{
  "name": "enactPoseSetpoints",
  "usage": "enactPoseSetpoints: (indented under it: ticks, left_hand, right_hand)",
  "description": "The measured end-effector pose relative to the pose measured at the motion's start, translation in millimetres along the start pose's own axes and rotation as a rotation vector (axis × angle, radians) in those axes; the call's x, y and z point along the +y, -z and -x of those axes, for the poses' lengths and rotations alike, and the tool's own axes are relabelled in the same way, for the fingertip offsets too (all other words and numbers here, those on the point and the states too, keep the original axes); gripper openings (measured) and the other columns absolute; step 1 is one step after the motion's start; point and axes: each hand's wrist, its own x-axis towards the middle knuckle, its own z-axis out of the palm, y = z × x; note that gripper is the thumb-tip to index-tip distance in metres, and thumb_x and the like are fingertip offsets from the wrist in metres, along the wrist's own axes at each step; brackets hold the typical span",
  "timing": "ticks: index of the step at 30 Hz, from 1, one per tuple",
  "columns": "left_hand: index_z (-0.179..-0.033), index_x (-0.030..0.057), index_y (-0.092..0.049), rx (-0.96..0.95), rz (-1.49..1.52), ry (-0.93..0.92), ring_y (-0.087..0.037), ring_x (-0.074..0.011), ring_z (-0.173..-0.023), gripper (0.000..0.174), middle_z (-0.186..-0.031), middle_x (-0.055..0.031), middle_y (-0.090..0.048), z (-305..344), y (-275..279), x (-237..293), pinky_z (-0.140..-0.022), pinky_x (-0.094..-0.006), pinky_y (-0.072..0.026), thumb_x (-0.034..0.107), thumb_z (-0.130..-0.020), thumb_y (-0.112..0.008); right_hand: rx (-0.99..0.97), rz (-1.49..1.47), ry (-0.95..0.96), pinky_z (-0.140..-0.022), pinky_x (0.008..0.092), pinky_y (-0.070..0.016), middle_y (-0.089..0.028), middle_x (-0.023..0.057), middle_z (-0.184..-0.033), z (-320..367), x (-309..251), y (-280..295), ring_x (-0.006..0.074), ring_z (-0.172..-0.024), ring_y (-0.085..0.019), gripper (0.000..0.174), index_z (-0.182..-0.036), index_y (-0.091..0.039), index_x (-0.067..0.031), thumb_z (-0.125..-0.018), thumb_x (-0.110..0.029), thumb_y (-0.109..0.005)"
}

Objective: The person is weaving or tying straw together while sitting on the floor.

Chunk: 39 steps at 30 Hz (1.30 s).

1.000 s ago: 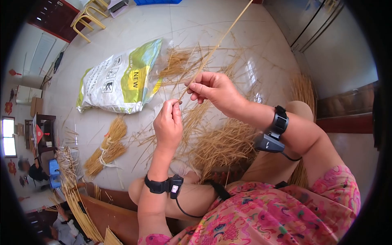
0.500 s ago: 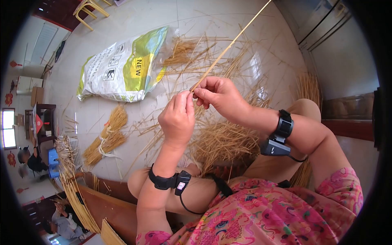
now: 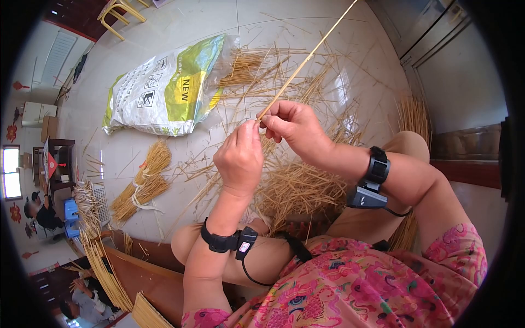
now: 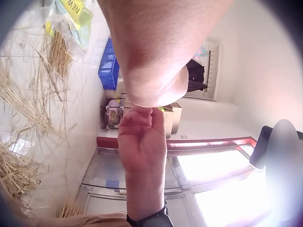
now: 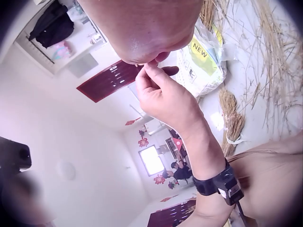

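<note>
A long thin straw stalk slants up and right from the two hands in the head view. The right hand pinches it near its lower end between thumb and forefinger. Close against those fingertips, the left hand has its thumb and forefinger pinched on the stalk's end, which is mostly hidden by the fingers. In the left wrist view the right hand meets the left hand; the right wrist view shows the left hand with its fingertips touching the right hand.
A white and green bag lies on the floor, with a tied straw bundle below it. Loose straw is heaped near the knees. A wooden board is at lower left, a yellow stool at upper left, and people sit at far left.
Both hands have shifted right and the left hand has risen closer to the right fingertips over the last second. Since half a second ago, the stalk's upper part has swung slightly left.
</note>
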Motion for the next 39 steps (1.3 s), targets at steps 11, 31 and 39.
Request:
enactPoseSetpoints:
  ticks: [11, 31, 39]
  left_hand:
    - [-0.089, 0.0075, -0.059, -0.017, -0.004, -0.007, -0.063, -0.0251, -0.064, 0.006, -0.074, -0.0076, -0.063, 1.3, 2.1, 1.3, -0.053, -0.0340, -0.0485, 0.012, -0.086, -0.060]
    - [-0.089, 0.0040, -0.056, -0.158, 0.422, 0.216, -0.062, -0.0208, -0.055, 0.011, -0.061, -0.0078, -0.061, 2.4, 5.5, 3.4, -0.050, -0.0308, -0.0460, 0.012, -0.093, -0.050]
    - [-0.088, 0.0079, -0.056, -0.109, 0.229, 0.138, -0.061, -0.0267, -0.055, 0.006, -0.065, -0.0064, -0.063, 1.0, 5.1, -4.1, -0.048, -0.0366, -0.0449, 0.012, -0.090, -0.052]
  right_hand:
    - [0.023, -0.021, -0.018, -0.053, 0.0220, -0.0448, -0.056, 0.0015, -0.067, -0.7, -4.8, 2.7, 0.0080, -0.059, -0.055, 0.011, -0.075, -0.057, -0.0005, -0.084, -0.008, -0.057]
    - [0.001, -0.387, -0.340, -0.055, 0.0221, -0.0413, -0.055, 0.0020, -0.069, 1.3, 5.1, 2.7, 0.0087, -0.059, -0.050, 0.009, -0.079, -0.057, -0.0040, -0.085, -0.011, -0.060]
    - [-0.988, 1.322, -0.251, -0.067, 0.0365, -0.0495, -0.067, 0.0130, -0.079, 4.1, 8.0, 12.3, 0.0270, -0.072, -0.063, 0.025, -0.090, -0.067, -0.0013, -0.076, -0.022, -0.069]
